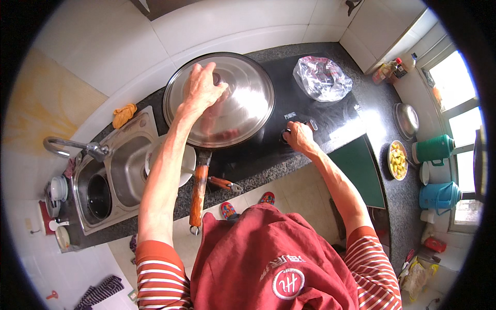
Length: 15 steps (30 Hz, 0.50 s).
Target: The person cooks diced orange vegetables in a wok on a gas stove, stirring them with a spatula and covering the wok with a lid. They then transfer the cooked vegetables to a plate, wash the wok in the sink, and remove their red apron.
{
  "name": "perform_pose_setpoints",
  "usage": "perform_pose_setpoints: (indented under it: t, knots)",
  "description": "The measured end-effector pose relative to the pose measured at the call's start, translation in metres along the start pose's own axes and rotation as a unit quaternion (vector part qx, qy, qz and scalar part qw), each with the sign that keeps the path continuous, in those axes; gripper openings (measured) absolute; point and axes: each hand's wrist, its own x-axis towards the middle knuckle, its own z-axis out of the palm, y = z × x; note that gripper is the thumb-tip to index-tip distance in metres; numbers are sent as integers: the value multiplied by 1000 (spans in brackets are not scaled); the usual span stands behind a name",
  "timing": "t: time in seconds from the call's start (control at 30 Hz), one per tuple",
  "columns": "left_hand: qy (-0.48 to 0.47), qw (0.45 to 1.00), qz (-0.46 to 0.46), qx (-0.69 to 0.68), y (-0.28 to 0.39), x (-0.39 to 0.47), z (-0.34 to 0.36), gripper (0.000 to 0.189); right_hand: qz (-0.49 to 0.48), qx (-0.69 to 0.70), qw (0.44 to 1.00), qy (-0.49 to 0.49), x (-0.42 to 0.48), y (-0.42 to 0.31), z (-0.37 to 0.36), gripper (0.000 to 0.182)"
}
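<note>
A large metal lid (pixel 248 112) covers a pan on the black glass hob (pixel 248 159). The pan's wooden handle (pixel 199 195) points towards me. My left hand (pixel 203 87) is over the lid, its fingers spread around the dark knob (pixel 217 79); whether they grip it is hard to tell. My right hand (pixel 299 136) has its fingers closed around a control knob at the hob's front edge, beside another knob (pixel 312 124). A white plate (pixel 188 161) and a utensil with a wooden handle (pixel 221 182) lie left of and behind the pan handle.
On the left is a double steel sink (pixel 130 174) with a faucet (pixel 97 150) and an orange cloth (pixel 124 115). A clear plastic bag (pixel 323 79) rests on the hob's right. Along the right counter stand a bowl of yellow-green food (pixel 398 161), a metal bowl (pixel 407 121) and two jugs (pixel 434 150).
</note>
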Motion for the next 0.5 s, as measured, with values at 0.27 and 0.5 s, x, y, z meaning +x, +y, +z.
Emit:
perform_pose_setpoints:
  t: [0.27, 0.5]
  knots:
    - [236, 960, 14, -151, -60, -74, -28, 63, 107, 111, 988, 11, 5, 7, 5, 43]
    - [329, 832, -378, -237, -224, -273, -31, 58, 80, 397, 907, 117, -44, 27, 14, 23]
